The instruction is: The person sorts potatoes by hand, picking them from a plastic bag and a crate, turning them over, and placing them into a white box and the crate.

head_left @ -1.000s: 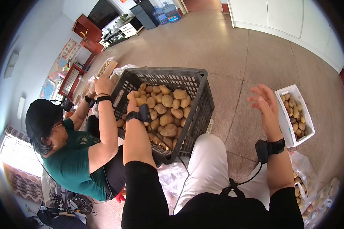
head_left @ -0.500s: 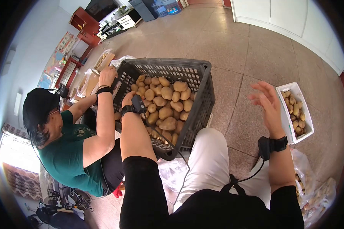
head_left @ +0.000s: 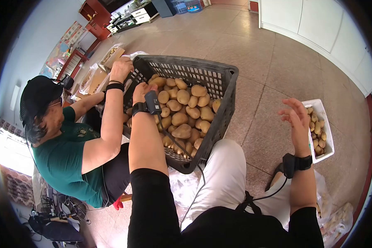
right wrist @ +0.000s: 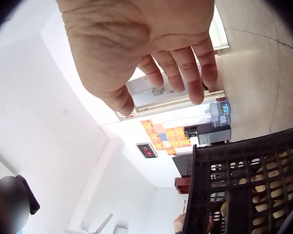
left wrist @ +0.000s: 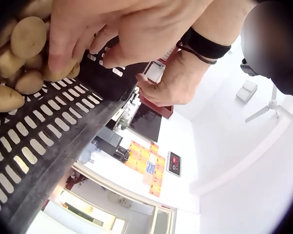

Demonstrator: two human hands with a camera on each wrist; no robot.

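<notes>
A black slatted plastic crate (head_left: 218,120) full of potatoes (head_left: 183,96) stands in front of my knees. My left hand (head_left: 142,91) reaches into its left side, over the potatoes near the far corner. The left wrist view shows this hand's (left wrist: 141,29) fingers extended downward, one fingertip right at a potato (left wrist: 62,75) beside the slatted wall. To the right of the crate, my right hand (head_left: 295,120) hangs in the air with nothing in it. Its palm (right wrist: 107,39) and loosely spread fingers show in the right wrist view.
A person in a green shirt (head_left: 62,142) sits at left, a hand (head_left: 122,70) at the crate's far-left corner. A white box (head_left: 329,142) of smaller potatoes stands on the floor at right, beyond my right hand. Plastic bags (head_left: 339,227) lie below it; cardboard boxes (head_left: 98,78) stand behind the crate.
My left hand has moved from over the potatoes toward the crate's far-left corner. The other person's hand has moved to that corner's rim. My right hand stays raised and bare.
</notes>
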